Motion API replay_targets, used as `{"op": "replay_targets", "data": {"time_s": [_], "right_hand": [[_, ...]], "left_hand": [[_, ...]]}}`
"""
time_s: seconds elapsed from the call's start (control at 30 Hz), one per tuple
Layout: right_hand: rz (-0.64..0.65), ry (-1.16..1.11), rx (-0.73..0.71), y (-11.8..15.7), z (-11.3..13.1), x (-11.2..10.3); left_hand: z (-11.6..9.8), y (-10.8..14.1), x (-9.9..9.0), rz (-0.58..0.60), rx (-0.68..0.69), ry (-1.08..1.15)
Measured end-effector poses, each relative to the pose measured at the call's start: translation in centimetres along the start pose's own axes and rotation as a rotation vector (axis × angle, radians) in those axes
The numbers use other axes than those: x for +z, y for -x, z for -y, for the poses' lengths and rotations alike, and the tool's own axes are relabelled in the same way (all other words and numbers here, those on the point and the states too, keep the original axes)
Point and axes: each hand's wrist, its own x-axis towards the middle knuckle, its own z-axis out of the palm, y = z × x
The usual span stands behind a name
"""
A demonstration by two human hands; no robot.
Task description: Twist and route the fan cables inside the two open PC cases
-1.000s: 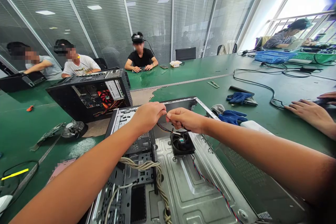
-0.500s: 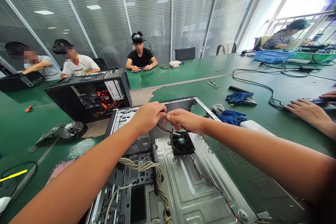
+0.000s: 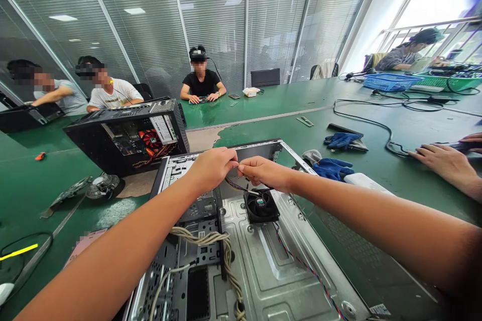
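An open metal computer case (image 3: 259, 271) lies below my arms. My left hand (image 3: 216, 168) and my right hand (image 3: 263, 170) meet fingertip to fingertip over its far end, both with closed fingers. What they pinch is too small or hidden to name; thin dark wires (image 3: 235, 184) run just beneath them. A black fan (image 3: 261, 205) rests on the case floor under my right hand, with a red-blue twisted cable (image 3: 297, 258) trailing from it. Beige twisted cables (image 3: 227, 251) cross the case's middle.
Behind on the left stands another computer tower (image 3: 109, 140) with a red fan. Blue gloves (image 3: 333, 168) lie right of the case. At the right edge are another person's hands (image 3: 444, 163). Several people sit around the green table (image 3: 263, 110).
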Motion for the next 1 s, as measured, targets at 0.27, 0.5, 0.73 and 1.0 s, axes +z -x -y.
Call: {"op": "replay_targets", "data": {"time_s": [0.27,0.5,0.73,1.0], "right_hand": [[0.015,0.029,0.024,0.16,0.19,0.05],[-0.007,0.030,0.022,0.10,0.00,-0.06],[0.017,-0.023,0.040,0.14,0.15,0.07],[0.020,-0.059,0.030,0.18,0.29,0.18]], "left_hand": [[0.03,0.01,-0.05,0.007,0.042,0.027],[0.10,-0.06,0.12,0.044,0.006,0.002],[0.03,-0.03,0.05,0.032,0.021,0.024],[0.05,-0.01,0.13,0.029,0.041,0.032]]}}
